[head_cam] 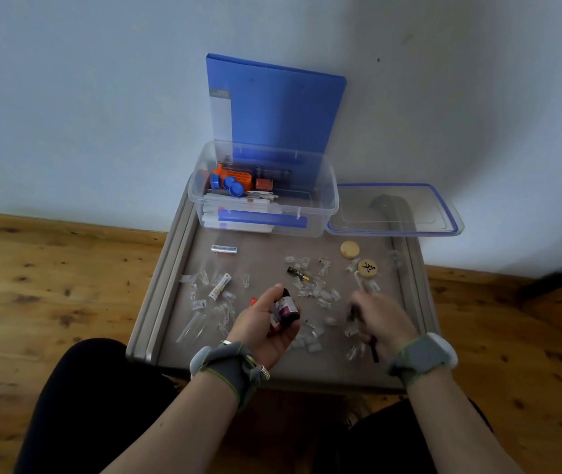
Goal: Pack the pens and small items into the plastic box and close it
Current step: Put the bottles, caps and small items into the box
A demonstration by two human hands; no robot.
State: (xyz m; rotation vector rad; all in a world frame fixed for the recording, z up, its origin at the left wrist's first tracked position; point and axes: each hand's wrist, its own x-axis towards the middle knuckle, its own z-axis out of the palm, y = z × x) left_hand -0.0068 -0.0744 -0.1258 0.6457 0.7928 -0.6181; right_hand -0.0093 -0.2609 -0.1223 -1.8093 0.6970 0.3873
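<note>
Plastic box (262, 213) open at the far edge of the table (265, 265), part-filled, contents murky through its wall, lid (395, 210) lying beside it, left hand (265, 330) curled round a small dark bottle (287, 307), right hand (383, 319) motion-blurred over clear bits (324, 297), grip impossible to tell

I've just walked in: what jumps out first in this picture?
The tall blue folder leans on the wall behind an open clear plastic box, whose lid lies to its right. Nearer, the left hand holds a small dark bottle above a table strewn with tiny clear plastic pieces, while the right hand seems to grip a dark pen.
</note>
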